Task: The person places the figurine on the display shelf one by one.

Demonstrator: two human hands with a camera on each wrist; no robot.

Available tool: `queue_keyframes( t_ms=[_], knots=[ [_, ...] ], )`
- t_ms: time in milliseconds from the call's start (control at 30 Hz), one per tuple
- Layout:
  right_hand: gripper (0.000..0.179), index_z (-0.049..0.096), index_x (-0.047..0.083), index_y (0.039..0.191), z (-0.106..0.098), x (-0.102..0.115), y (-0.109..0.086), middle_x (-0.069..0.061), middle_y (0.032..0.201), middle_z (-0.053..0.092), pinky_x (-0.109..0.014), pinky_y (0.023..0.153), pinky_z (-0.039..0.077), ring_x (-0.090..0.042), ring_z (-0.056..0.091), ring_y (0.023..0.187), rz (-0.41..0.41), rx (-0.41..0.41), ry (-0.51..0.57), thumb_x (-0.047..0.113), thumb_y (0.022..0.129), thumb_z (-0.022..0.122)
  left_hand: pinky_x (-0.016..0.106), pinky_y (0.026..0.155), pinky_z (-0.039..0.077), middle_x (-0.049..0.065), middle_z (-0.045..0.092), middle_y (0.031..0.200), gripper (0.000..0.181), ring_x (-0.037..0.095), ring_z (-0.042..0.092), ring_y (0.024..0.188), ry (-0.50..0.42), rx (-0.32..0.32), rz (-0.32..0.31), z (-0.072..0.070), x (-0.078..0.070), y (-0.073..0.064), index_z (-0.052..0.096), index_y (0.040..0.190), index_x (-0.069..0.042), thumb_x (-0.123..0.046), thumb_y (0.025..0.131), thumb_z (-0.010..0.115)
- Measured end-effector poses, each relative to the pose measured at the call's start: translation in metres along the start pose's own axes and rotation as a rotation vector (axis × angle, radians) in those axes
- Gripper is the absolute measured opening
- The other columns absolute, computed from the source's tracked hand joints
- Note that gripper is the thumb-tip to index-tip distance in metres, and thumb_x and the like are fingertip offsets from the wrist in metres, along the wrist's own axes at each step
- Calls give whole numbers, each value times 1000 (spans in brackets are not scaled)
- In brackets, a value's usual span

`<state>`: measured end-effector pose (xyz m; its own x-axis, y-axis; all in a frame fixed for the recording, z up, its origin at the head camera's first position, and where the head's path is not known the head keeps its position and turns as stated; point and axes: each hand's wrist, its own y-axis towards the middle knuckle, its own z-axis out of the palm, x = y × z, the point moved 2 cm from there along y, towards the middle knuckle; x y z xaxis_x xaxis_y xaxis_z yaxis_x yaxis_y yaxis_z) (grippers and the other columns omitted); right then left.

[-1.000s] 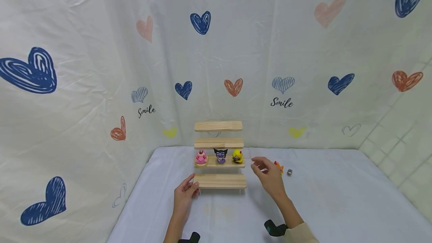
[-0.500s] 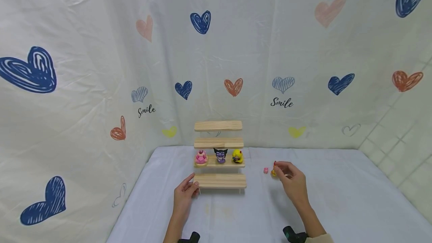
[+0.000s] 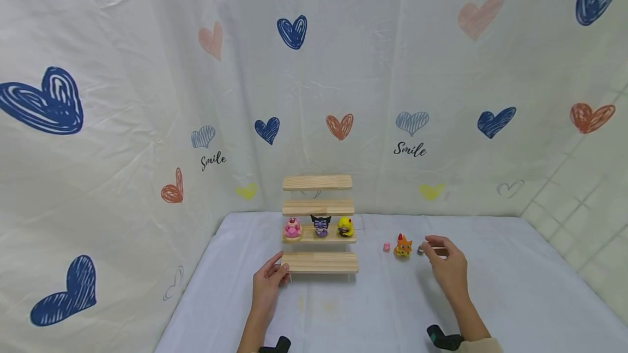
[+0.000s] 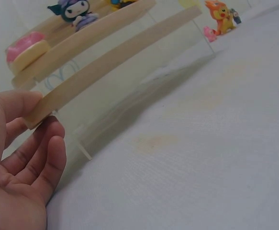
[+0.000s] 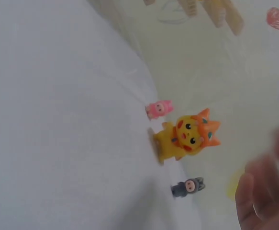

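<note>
Where shelf point(image 3: 321, 262) stands — tablecloth point(image 3: 363, 309) (backdrop point(image 3: 365, 70) behind).

You've got a white backdrop point(image 3: 353, 70) printed with blue, pink, red, yellow hearts point(image 3: 291, 33) and "Smile" lettering point(image 3: 411, 150) twice; your white-draped table point(image 3: 530, 293) shows faint yellowish stains point(image 4: 154, 142).

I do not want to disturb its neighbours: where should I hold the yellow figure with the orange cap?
Probably by its wide head, from above: the yellow figure stands upright, with the pink figure and the dark figure on either side.
</note>
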<state>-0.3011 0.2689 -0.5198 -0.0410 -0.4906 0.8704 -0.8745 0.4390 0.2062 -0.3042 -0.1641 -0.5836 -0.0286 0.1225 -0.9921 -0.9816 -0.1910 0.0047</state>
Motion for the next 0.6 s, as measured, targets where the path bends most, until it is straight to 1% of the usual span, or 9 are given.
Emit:
queue_keyframes(
  t_ms=[100, 267, 400, 600],
  knots=[
    [34, 68, 12, 125, 0, -8, 6, -10, 119, 70, -16, 66, 47, -11, 56, 97, 8, 21, -37, 34, 100, 67, 23, 69, 58, 5, 69, 92, 53, 13, 66, 76, 7, 3, 2, 0, 0, 0, 59, 143, -5, -17, 94, 75],
    [35, 66, 11, 128, 2, -24, 16, -13, 120, 70, -16, 65, 48, -21, 60, 101, 25, 50, -84, 29, 99, 68, 23, 70, 58, 6, 69, 93, 55, 14, 66, 76, 10, 7, 4, 0, 0, 0, 58, 144, -4, -19, 94, 75],
    [37, 63, 8, 131, 4, -32, 22, -17, 123, 68, -19, 63, 50, -27, 62, 104, 55, 93, -88, 27, 100, 68, 23, 69, 58, 6, 69, 92, 54, 13, 66, 75, -1, 8, 9, 0, 0, -1, 58, 143, -4, -17, 93, 76],
    [43, 59, 5, 136, 5, -39, 29, -23, 129, 63, -23, 63, 53, -31, 62, 106, 85, 172, -80, 28, 100, 66, 23, 68, 57, 5, 69, 91, 54, 13, 65, 75, -5, 5, 6, 0, 0, 0, 58, 143, -4, -16, 94, 75]
  ],
)
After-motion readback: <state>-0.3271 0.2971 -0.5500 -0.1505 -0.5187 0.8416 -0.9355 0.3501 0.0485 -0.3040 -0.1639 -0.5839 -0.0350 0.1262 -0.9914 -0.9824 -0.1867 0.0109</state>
